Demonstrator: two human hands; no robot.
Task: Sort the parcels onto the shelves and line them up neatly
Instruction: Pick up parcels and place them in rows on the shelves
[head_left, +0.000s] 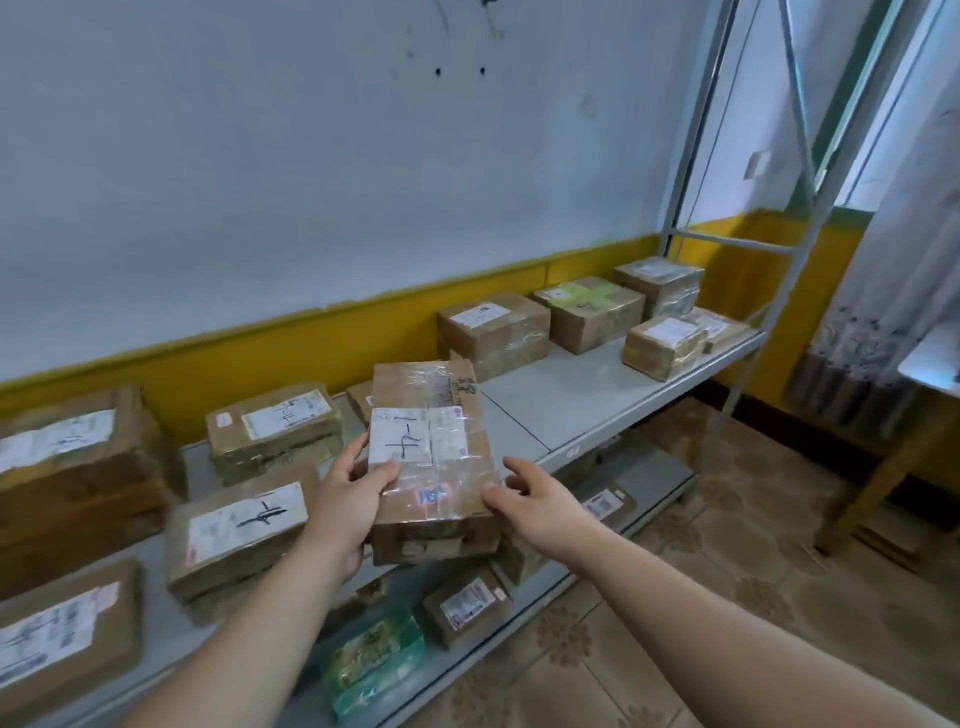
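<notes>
- We cannot read the blurred printed labels (244, 522); the parcels at far left (67, 457) are cut off by the frame; a small box (359, 399) is mostly hidden behind the held one.
- The held parcel (431, 457), brown cardboard under clear tape with a pen-marked white label, is over the grey shelf (571, 405) at its front edge.
- Our left hand (348, 499) grips its near left corner; our right hand (540, 506) is loosely spread, thumb touching the near right corner.

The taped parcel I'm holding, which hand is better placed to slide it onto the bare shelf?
Left, probably. Your left hand has a grip on the taped parcel, thumb on top, fingers round its left edge. Your right hand only touches the near right corner with loose fingers.
</notes>
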